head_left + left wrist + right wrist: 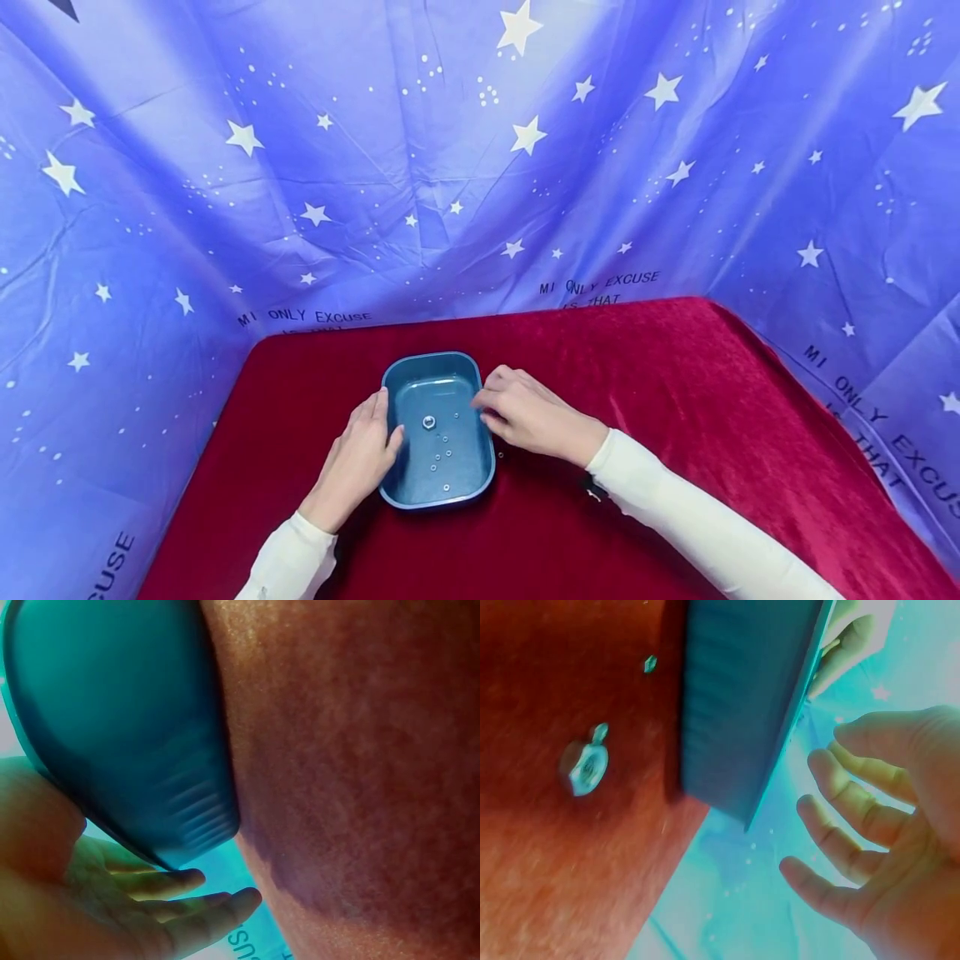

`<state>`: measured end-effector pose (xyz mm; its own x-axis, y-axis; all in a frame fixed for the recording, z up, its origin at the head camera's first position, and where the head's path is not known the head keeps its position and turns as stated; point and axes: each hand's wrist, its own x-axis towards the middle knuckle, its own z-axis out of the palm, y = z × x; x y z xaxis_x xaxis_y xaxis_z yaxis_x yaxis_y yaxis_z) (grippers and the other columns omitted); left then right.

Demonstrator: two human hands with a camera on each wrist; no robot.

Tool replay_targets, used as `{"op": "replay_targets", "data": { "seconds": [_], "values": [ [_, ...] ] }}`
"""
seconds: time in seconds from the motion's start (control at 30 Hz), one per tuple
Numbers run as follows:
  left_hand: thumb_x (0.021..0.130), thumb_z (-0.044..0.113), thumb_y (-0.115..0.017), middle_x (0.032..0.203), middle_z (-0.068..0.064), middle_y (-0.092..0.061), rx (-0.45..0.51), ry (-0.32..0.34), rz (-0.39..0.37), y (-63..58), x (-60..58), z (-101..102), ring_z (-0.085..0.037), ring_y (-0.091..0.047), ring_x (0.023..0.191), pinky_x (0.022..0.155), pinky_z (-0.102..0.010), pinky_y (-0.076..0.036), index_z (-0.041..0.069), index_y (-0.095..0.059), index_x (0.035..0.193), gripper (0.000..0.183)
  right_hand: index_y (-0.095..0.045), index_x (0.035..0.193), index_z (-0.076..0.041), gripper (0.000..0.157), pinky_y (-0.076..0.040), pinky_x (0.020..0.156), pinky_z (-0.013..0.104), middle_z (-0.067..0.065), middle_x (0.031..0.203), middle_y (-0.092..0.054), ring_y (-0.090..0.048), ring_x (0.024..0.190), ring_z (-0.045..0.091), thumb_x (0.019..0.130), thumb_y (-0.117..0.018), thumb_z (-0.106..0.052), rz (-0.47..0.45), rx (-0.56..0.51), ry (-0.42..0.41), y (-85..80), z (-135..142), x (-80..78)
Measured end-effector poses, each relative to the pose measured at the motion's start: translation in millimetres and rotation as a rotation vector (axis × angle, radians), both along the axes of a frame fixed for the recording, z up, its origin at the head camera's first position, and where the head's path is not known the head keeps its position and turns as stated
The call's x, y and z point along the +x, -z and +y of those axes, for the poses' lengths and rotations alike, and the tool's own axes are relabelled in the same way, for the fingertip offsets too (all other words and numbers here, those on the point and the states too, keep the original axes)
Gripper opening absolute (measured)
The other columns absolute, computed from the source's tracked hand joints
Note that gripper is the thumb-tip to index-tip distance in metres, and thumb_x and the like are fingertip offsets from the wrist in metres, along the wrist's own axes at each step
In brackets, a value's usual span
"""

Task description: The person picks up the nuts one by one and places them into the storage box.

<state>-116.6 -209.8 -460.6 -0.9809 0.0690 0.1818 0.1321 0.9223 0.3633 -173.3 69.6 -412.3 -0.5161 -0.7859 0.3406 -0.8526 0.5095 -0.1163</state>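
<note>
A blue rectangular tray (pixel 437 502) stands on red cloth. In it lie a large metal nut (pixel 429 422) and several small metal nuts (pixel 448 453). My left hand (pixel 358 450) holds the tray's left rim, thumb over the inside and fingers along the outside. Over the right rim hovers my right hand (pixel 528 414), fingers loosely bent; the right wrist view shows nothing between thumb and fingertips. Beside the tray, that view shows another large nut (pixel 589 769) touching a small nut (pixel 600 733), with a second small nut (pixel 650 664) apart. My right hand hides this large nut in the head view.
Red velvety cloth (pixel 645 375) covers the table. Blue curtains (pixel 420 167) with white stars hang behind it and at both sides. One small nut (pixel 501 455) lies on the cloth just outside the tray's right wall.
</note>
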Motion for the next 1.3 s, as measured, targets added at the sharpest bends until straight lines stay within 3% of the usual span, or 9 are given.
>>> {"op": "replay_targets", "data": {
  "seconds": [0.63,1.3],
  "values": [
    [0.098,0.027,-0.063,0.152,-0.024,-0.043,0.051,-0.049,-0.033,-3.9,5.6,-6,-0.044,-0.045,0.136,0.091,-0.063,-0.051,0.001,-0.035,0.155,0.069,-0.077,0.104,-0.016,0.016,-0.05,0.084,0.035,-0.004,0.1,-0.071,-0.057,0.098,0.017,0.09,-0.071,-0.011,0.006,-0.025,0.079,12.4,46,5.9],
    [0.099,0.021,-0.056,0.152,-0.023,-0.043,0.069,-0.051,-0.026,0.4,9.8,-5,-0.043,-0.045,0.136,0.089,-0.061,-0.053,0.002,-0.033,0.156,0.065,-0.077,0.104,-0.018,0.019,-0.051,0.078,0.033,-0.008,0.093,-0.066,-0.056,0.097,0.014,0.085,-0.076,-0.016,-0.071,0.107,0.023,43.9,39,22.0]
  ]
}}
